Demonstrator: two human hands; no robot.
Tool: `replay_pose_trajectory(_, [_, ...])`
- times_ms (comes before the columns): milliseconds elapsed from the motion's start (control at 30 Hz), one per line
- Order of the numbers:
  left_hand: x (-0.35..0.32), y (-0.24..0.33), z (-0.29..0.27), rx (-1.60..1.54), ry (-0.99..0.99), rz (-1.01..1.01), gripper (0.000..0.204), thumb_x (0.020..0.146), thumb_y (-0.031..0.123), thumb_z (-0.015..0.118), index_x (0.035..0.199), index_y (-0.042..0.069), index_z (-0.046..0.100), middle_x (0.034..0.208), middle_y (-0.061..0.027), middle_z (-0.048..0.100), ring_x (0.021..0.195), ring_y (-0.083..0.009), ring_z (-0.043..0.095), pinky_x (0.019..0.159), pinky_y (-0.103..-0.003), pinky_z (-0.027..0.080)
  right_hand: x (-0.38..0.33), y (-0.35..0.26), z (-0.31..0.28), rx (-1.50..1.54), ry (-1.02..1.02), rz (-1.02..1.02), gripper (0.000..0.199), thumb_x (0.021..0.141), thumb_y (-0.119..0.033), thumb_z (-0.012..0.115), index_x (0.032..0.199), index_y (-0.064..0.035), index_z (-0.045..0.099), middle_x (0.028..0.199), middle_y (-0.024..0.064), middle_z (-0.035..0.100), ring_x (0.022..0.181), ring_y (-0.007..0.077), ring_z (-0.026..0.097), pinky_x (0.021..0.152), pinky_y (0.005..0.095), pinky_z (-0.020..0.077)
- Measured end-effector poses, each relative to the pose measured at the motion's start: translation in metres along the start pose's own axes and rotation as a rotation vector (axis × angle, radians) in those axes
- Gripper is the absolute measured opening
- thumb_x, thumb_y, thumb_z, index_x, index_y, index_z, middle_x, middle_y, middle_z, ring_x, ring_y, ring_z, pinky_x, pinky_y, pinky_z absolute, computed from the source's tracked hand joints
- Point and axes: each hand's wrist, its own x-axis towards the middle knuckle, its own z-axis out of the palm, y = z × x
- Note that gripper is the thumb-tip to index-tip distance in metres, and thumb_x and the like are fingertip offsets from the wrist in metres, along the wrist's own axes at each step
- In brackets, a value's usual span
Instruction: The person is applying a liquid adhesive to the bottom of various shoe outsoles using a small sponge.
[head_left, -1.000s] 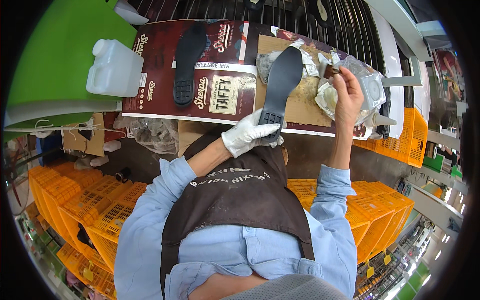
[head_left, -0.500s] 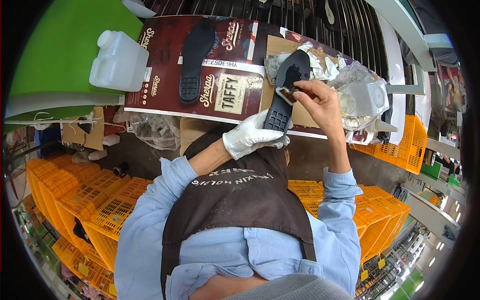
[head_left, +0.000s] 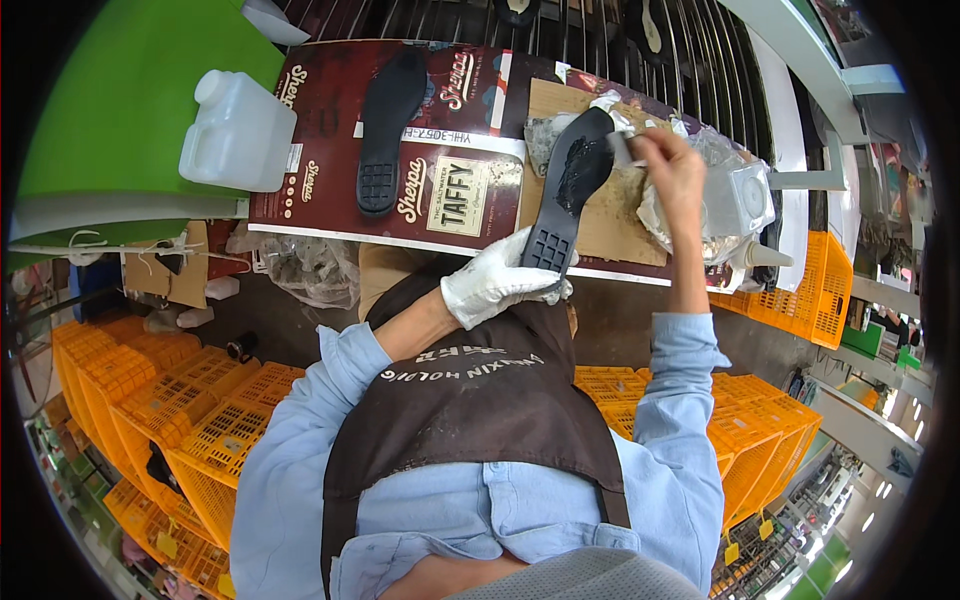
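Green panel (head_left: 130, 110) fills the upper left of the frame; orange crates (head_left: 205, 410) stacked below it, lower left. White jug (head_left: 240, 140) at the left end of the maroon board (head_left: 335, 215), which spans the upper middle. Spare sole (head_left: 390, 120) lies on that board, treaded heel toward you.

Centre: your left hand (head_left: 490, 283), white-gloved, pinches the heel of the sole (head_left: 563, 190) between thumb and fingers. Sole sits upper middle of the frame, just right of centre, toe pointing away, above the brown cardboard (head_left: 606, 228). Toe half has a glossy, wet-looking patch; heel tread looks dull.

Just right of the toe: your right hand (head_left: 674, 168), bare, thumb and fingertips pressed together on a small tool (head_left: 624, 150). Tool blurred; cannot tell whether it touches the sole's edge.

Judgement: spreading or wiping on the front half, seemingly partway. Next move calls for a firm heel grip, a light even stroke over dull spots, gloved fingers clear of the wet area.

Farther right: clear container (head_left: 750, 190), pale nozzle (head_left: 768, 257) below it. Dark metal bars (head_left: 710, 92) run behind, top of frame; more crates (head_left: 765, 430), lower right.
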Motion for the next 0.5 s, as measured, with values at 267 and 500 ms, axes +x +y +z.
replay_pose_trajectory(267, [-0.003, 0.002, -0.002, -0.026, 0.006, 0.009, 0.057, 0.084, 0.008, 0.068, 0.133, 0.002, 0.04, 0.122, -0.011, 0.055, 0.097, -0.0209, 0.063, 0.082, -0.03, 0.054, 0.032, 0.023, 0.0, -0.04, -0.257, -0.167, 0.023, 0.086, -0.013, 0.068, 0.102, 0.0037, 0.069, 0.091, 0.0113, 0.072, 0.081, 0.0118, 0.066, 0.071, 0.0245, 0.0505])
replay_pose_trajectory(500, [-0.013, 0.008, -0.006, -0.032, 0.019, 0.035, 0.055, 0.084, 0.009, 0.068, 0.132, 0.002, 0.041, 0.121, -0.0104, 0.055, 0.093, -0.0187, 0.063, 0.078, -0.028, 0.053, 0.058, 0.034, 0.005, 0.112, -0.366, -0.15, 0.025, 0.083, -0.013, 0.069, 0.102, 0.0024, 0.069, 0.08, 0.0104, 0.071, 0.071, 0.0137, 0.066, 0.067, 0.029, 0.0525])
